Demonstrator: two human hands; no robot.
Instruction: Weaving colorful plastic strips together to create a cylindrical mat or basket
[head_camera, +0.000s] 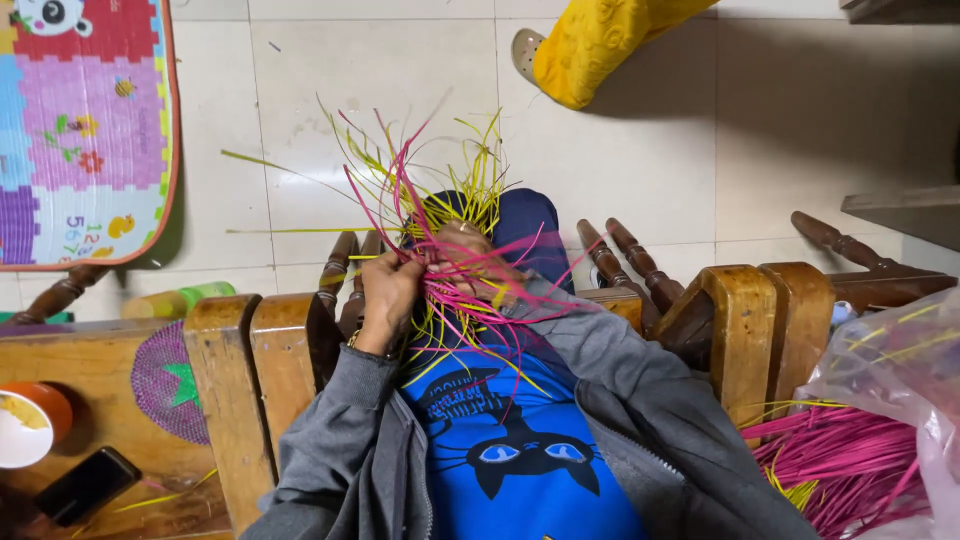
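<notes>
Both hands: left hand (385, 295), right hand (470, 262) grip strip bundle (430, 190), ends fanning floorward.

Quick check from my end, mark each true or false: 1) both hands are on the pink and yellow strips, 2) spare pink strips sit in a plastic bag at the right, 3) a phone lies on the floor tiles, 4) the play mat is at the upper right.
1) Both hands are on the strips. True: the left hand and right hand grip the bundle of pink and yellow strips.
2) True: the spare pink strips lie in the clear plastic bag.
3) False: the phone lies on the wooden bench.
4) False: the play mat is upper left.
</notes>
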